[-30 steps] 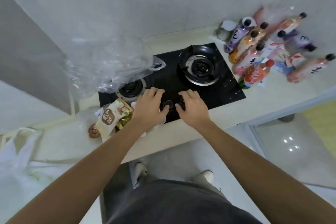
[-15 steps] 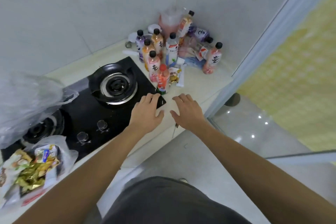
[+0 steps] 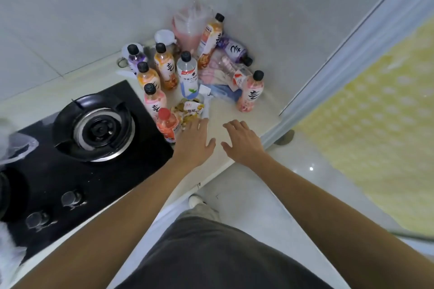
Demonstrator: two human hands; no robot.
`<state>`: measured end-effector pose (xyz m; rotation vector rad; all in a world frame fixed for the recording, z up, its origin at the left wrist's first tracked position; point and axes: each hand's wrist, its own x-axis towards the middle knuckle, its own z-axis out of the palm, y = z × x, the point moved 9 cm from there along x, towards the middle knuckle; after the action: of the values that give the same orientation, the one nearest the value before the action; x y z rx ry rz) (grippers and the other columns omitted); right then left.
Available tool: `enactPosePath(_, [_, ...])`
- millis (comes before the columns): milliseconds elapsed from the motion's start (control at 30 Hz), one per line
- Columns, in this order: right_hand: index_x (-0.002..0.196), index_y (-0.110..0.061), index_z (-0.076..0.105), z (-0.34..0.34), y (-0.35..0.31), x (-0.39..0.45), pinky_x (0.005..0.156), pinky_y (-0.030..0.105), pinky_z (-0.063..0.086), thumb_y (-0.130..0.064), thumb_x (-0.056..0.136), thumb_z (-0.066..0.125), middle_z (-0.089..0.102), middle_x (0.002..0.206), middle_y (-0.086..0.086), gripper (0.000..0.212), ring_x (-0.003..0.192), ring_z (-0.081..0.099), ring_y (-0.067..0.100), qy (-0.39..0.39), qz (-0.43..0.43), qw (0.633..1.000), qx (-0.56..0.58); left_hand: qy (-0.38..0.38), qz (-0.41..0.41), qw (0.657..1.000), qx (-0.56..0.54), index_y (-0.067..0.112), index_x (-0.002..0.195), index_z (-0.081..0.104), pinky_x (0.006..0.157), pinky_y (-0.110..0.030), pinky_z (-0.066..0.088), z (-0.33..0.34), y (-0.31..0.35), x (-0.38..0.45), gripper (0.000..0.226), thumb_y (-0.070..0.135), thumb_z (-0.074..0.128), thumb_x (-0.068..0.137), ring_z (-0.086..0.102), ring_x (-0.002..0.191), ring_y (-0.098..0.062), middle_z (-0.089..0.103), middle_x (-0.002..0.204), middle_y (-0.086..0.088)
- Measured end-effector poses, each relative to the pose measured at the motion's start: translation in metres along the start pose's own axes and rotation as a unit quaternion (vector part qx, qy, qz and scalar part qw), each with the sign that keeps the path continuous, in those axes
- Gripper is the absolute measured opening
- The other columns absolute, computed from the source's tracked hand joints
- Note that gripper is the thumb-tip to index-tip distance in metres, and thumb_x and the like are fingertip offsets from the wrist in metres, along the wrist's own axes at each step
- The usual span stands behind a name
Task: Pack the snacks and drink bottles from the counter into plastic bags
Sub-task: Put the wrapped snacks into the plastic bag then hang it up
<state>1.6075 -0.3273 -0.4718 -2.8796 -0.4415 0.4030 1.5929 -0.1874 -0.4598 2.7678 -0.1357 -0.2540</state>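
Your left hand [image 3: 193,142] reaches out over the pale worktop [image 3: 234,110], fingers [image 3: 202,124] straight and spread, holding nothing; the fingertips are at the near edge of a yellow snack packet [image 3: 190,110], though you cannot tell whether they touch it. Your right hand [image 3: 244,142] hovers just beside it to the right, fingers loosely spread and also holding nothing, over a bare part of the worktop.

The drink bottles stand clustered in the corner where the two walls meet. Nearest your left hand is a red-capped bottle [image 3: 167,125] at the edge of the black hob [image 3: 82,171]. Behind it stand a pink bottle with a black cap [image 3: 153,99], two orange bottles [image 3: 165,69], a purple one [image 3: 135,58] and a clear white-labelled bottle [image 3: 187,75]. A taller orange bottle [image 3: 210,40] leans against a pink plastic bag [image 3: 187,28] in the very corner, and a purple bottle [image 3: 233,50] lies on its side beside it. Another pink bottle [image 3: 251,91] stands apart to the right, next to a heap of soft packets [image 3: 220,75].

At the far left edge a clear plastic bag [image 3: 16,148] lies partly over the hob, well apart from the bottles.
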Motion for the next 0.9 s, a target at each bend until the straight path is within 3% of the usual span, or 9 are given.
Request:
enactPosePath(167, [0.150,-0.015,0.041,0.007,0.024,0.047,0.101,0.049,0.049,-0.036,0.097,0.062,0.041,0.151,0.004,0.060,0.136,0.041,0.029,-0.052,-0.022,0.998,-0.006,-0.026,-0.055,0.998,0.001,0.012,0.146,0.038,0.092,-0.049,0.052,0.013,-0.017,0.045,0.064,0.046,0.055,0.094,0.045,0.129,-0.035,0.046,0.139,-0.015])
enactPosePath(300, [0.152,-0.012,0.038,0.014,0.028,0.084,0.110,0.048,0.044,-0.033,0.097,0.061,0.034,0.159,0.006,0.062,0.143,0.034,0.031,-0.088,-0.058,0.994,-0.025,-0.041,-0.078,0.996,0.002,0.004,0.146,0.039,0.105,-0.048,0.041,0.024,-0.027,0.072,0.065,0.041,0.056,0.095,0.043,0.130,-0.040,0.047,0.140,-0.023])
enactPosePath(467, [0.150,-0.012,0.041,0.021,0.019,0.135,0.109,0.046,0.045,-0.027,0.092,0.066,0.037,0.160,0.007,0.064,0.145,0.037,0.031,-0.096,-0.140,0.985,-0.022,-0.034,-0.142,0.989,0.017,0.007,0.146,0.037,0.105,-0.048,0.037,0.029,-0.038,0.101,0.066,0.040,0.058,0.092,0.042,0.130,-0.043,0.041,0.144,-0.023])
enactPosePath(567, [0.150,-0.012,0.041,0.020,0.011,0.158,0.103,0.043,0.050,-0.020,0.089,0.070,0.039,0.159,0.006,0.069,0.145,0.038,0.029,-0.088,-0.180,0.980,0.015,-0.050,-0.194,0.979,0.029,0.008,0.152,0.029,0.112,-0.051,0.031,0.035,-0.049,0.113,0.072,0.039,0.057,0.093,0.035,0.136,-0.045,0.034,0.149,-0.025])
enactPosePath(633, [0.152,-0.012,0.040,0.022,0.005,0.168,0.111,0.043,0.045,-0.018,0.089,0.070,0.037,0.162,0.006,0.070,0.149,0.033,0.028,-0.090,-0.213,0.973,0.028,-0.067,-0.225,0.972,0.020,0.008,0.155,0.022,0.117,-0.053,0.027,0.043,-0.059,0.119,0.077,0.035,0.058,0.092,0.028,0.141,-0.046,0.030,0.152,-0.027])
enactPosePath(767, [0.155,-0.015,0.038,0.037,0.007,0.176,0.118,0.042,0.033,-0.017,0.090,0.068,0.032,0.165,0.003,0.072,0.153,0.025,0.029,-0.120,-0.245,0.962,0.014,-0.070,-0.260,0.962,0.041,0.005,0.157,0.016,0.109,-0.051,0.041,0.050,-0.066,0.125,0.086,0.026,0.064,0.088,0.036,0.134,-0.046,0.035,0.144,-0.026])
enactPosePath(900, [0.150,-0.016,0.043,0.046,0.016,0.174,0.122,0.048,0.032,-0.019,0.086,0.072,0.033,0.164,0.005,0.071,0.153,0.026,0.031,-0.113,-0.245,0.963,-0.008,-0.045,-0.266,0.959,0.083,0.005,0.145,0.033,0.101,-0.045,0.046,0.052,-0.066,0.129,0.070,0.031,0.067,0.089,0.044,0.121,-0.040,0.041,0.133,-0.021])
